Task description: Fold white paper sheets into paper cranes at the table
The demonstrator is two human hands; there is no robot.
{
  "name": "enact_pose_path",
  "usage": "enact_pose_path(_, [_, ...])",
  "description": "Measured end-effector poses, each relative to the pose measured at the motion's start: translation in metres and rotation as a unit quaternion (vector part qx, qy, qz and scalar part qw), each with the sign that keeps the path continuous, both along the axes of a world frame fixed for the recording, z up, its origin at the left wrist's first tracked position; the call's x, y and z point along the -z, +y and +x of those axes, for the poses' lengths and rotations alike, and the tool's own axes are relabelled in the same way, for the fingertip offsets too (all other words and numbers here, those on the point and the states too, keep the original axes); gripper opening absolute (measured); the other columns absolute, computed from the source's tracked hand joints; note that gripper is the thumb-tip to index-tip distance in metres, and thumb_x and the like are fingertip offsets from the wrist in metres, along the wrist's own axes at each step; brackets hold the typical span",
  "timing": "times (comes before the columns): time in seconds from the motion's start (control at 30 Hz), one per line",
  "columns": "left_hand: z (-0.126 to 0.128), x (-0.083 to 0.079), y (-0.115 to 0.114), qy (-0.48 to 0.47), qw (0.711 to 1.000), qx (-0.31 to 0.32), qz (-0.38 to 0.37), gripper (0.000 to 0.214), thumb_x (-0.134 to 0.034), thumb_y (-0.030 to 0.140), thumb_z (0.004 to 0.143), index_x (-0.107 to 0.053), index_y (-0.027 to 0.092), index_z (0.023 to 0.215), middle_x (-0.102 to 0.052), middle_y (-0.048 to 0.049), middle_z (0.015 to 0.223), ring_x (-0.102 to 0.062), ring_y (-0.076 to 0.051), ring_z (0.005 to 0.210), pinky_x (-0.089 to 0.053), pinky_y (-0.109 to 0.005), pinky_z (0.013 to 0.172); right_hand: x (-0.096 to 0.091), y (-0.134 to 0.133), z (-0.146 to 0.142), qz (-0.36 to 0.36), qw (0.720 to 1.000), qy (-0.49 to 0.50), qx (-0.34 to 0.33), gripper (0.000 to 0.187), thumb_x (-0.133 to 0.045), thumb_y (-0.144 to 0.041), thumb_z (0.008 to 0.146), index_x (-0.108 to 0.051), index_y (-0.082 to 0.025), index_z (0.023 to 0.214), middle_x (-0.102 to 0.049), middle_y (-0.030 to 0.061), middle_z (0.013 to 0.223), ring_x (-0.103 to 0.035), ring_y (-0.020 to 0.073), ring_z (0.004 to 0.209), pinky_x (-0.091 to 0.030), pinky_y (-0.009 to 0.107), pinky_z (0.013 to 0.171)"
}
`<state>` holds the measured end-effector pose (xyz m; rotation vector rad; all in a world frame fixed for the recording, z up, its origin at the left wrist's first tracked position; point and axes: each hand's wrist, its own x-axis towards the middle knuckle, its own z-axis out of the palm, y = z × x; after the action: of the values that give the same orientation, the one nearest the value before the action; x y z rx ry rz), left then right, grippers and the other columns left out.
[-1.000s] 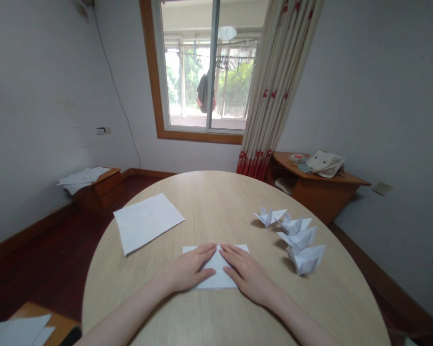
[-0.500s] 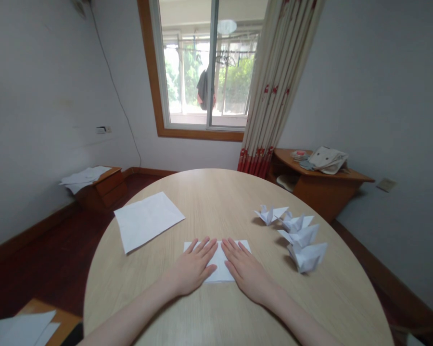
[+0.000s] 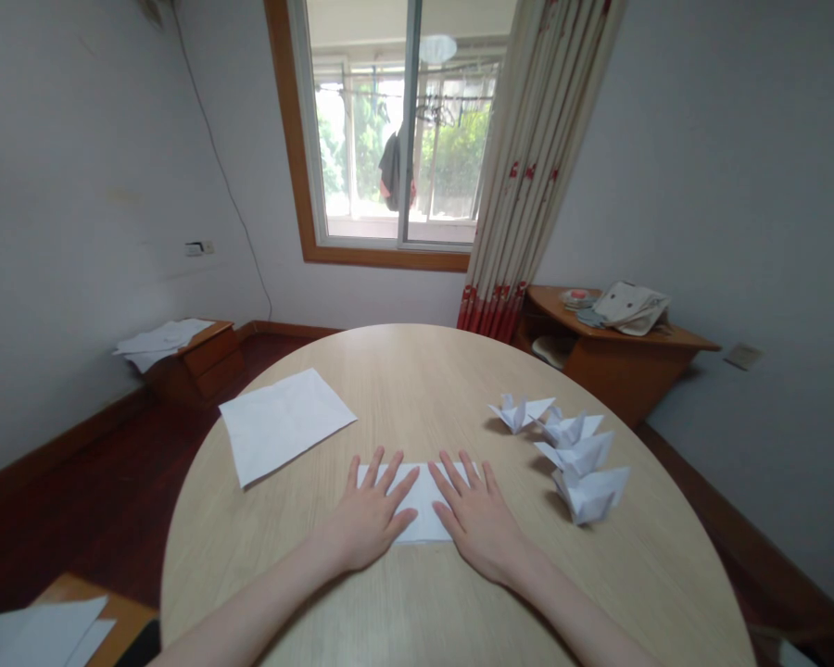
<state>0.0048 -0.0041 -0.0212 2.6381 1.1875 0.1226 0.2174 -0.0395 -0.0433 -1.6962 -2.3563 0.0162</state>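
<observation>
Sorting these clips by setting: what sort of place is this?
Probably a room in a home, judging by the patterned curtain, the low wooden drawer cabinet and the round table.

A sliding window (image 3: 361, 139) in a brown wooden frame (image 3: 386, 258) faces the pale round desk (image 3: 417, 357). Beyond the glass, a dark item (image 3: 390, 171) hangs before green foliage (image 3: 451, 153). A cream curtain (image 3: 528, 185) with red motifs and a red lower band covers the window's right side. Right of it, a wooden corner cabinet (image 3: 598, 371) carries a whitish cloth bag (image 3: 636, 308). On the left, a thin cable (image 3: 226, 181) runs down the wall near a low drawer unit (image 3: 215, 369), above a dark red floor (image 3: 90, 482).
</observation>
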Motion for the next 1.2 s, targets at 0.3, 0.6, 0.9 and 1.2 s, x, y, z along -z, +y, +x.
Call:
enact_pose_path(0.3, [-0.007, -0.007, 0.003, 0.011, 0.999, 0.042, -0.02, 0.068, -0.03, 0.061, 0.094, -0.016, 0.026, 0.15, -0.004, -0.0123, 0.157, 0.003, -0.035, 0.144, 0.001, -0.066, 0.109, -0.004, 0.003, 0.008, 0.007, 0.999, -0.018, 0.033, 0.065, -0.033, -0.062, 0.093, -0.033, -0.025, 0.146, -0.027, 0.0155, 0.153, -0.014, 0.0403, 0.141, -0.009, 0.067, 0.109])
enact_pose_path(0.6, [-0.014, -0.022, 0.011, 0.005, 0.994, 0.104, -0.031, 0.093, -0.043, 0.077, 0.079, -0.02, 0.02, 0.15, -0.007, -0.0178, 0.155, -0.005, -0.032, 0.144, 0.001, -0.059, 0.113, -0.021, 0.001, 0.004, -0.058, 0.996, -0.045, 0.045, 0.07, -0.025, -0.066, 0.092, -0.029, -0.024, 0.148, -0.02, 0.0156, 0.155, -0.008, 0.0379, 0.143, -0.002, 0.065, 0.11])
enact_pose_path(0.9, [-0.015, -0.023, 0.013, -0.024, 0.991, 0.13, -0.037, 0.092, -0.054, 0.069, 0.079, -0.021, 0.019, 0.15, -0.018, -0.013, 0.155, -0.013, -0.032, 0.144, -0.009, -0.056, 0.115, -0.023, 0.003, 0.01, -0.077, 0.995, -0.057, 0.014, 0.073, -0.034, -0.066, 0.09, -0.027, -0.023, 0.148, -0.017, 0.017, 0.155, -0.011, 0.0347, 0.143, -0.005, 0.064, 0.111])
enact_pose_path(1.2, [-0.013, -0.029, 0.009, -0.036, 0.99, 0.135, -0.008, 0.08, -0.065, 0.047, 0.079, -0.034, 0.013, 0.145, -0.031, -0.0159, 0.15, -0.027, -0.028, 0.14, -0.02, -0.049, 0.116, -0.022, 0.004, 0.012, -0.05, 0.998, -0.047, -0.014, 0.075, -0.043, -0.063, 0.089, -0.031, -0.018, 0.147, -0.021, 0.0172, 0.154, -0.012, 0.0366, 0.143, -0.006, 0.065, 0.111])
